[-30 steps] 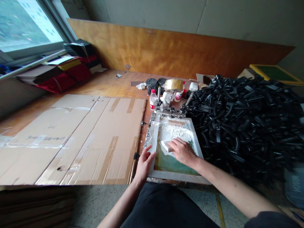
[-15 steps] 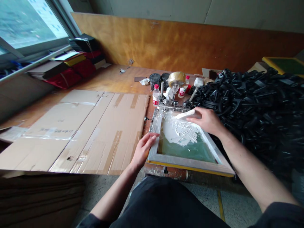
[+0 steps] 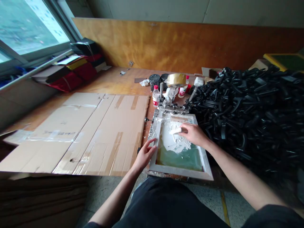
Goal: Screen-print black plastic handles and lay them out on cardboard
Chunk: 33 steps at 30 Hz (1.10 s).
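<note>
A silkscreen frame with green mesh lies over the bench's edge in front of me. Thick white ink is smeared over the mesh's far half. My right hand grips a white, ink-coated squeegee above the ink; whether its edge touches the mesh I cannot tell. At the frame's left rail is my left hand, fingers apart, fingertips at the wood and holding nothing. Behind the frame, a metal hinge clamp carries a roll of yellowish tape on top.
Flattened cardboard covers the bench to the left. A heap of black plastic parts rises close on the right. A red-capped bottle and black tubs stand behind the clamp. Wrapped bundles lie by the window.
The frame's near edge has come down and its yellow underside edge no longer shows. My right hand has moved left and nearer with the squeegee. My left hand's fingers have spread.
</note>
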Motion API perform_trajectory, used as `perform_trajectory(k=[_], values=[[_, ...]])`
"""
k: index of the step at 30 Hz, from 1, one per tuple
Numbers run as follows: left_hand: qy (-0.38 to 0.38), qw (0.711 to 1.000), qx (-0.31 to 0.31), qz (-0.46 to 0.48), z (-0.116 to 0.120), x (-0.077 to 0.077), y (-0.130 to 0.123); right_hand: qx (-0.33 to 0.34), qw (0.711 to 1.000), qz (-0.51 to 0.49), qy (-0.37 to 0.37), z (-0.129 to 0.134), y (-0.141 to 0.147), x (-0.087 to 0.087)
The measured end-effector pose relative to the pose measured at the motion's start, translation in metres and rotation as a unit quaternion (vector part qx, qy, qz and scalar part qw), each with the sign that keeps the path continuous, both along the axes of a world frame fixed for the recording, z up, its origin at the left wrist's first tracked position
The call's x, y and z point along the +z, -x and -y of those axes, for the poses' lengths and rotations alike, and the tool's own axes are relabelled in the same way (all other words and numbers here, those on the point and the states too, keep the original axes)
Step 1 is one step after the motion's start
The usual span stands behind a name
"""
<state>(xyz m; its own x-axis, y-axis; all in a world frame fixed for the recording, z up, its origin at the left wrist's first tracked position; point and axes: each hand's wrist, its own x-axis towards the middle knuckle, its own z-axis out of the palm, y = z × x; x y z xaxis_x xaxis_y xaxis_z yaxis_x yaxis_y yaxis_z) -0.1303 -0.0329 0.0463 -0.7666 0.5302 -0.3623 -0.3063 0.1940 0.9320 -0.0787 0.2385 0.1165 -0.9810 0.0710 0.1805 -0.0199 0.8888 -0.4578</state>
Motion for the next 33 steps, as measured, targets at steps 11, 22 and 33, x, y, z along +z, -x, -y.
perform_trajectory(k=[11,22,33], values=[[0.123,0.987,-0.009,-0.101,0.002,-0.065,0.0,0.067,0.982,0.02,-0.173,0.046,0.006,-0.069],[0.154,0.982,-0.038,-0.107,0.002,-0.07,0.003,0.187,0.967,0.047,-0.168,0.043,-0.023,-0.051],[0.124,0.989,-0.018,-0.08,0.003,-0.078,0.002,0.164,0.976,0.022,-0.143,0.041,-0.034,-0.062]])
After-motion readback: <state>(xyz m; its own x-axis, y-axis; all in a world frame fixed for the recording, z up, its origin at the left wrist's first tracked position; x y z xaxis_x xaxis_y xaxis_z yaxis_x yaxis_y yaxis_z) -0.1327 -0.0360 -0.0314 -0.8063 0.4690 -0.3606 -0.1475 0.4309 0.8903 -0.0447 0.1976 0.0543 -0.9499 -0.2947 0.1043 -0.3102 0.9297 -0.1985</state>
